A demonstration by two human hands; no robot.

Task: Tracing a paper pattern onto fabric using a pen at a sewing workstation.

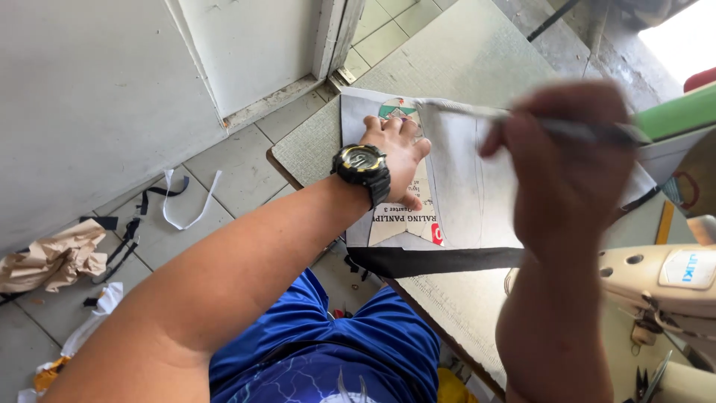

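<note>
Bare worktop (462, 52) lies open beyond the left hand (394, 153). To the right hand's (567, 160) right, a sewing machine (664, 280) blocks passage.

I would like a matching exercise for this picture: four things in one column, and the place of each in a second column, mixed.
Things:
1. black and gold wristwatch
2. thin grey pen
3. crumpled brown paper
4. strip of black fabric

Places:
A. on the tiled floor, by the wall
B. on the left wrist
C. along the near edge of the grey paper pattern
D. in the right hand

Pairs: 1-B, 2-D, 3-A, 4-C
</note>
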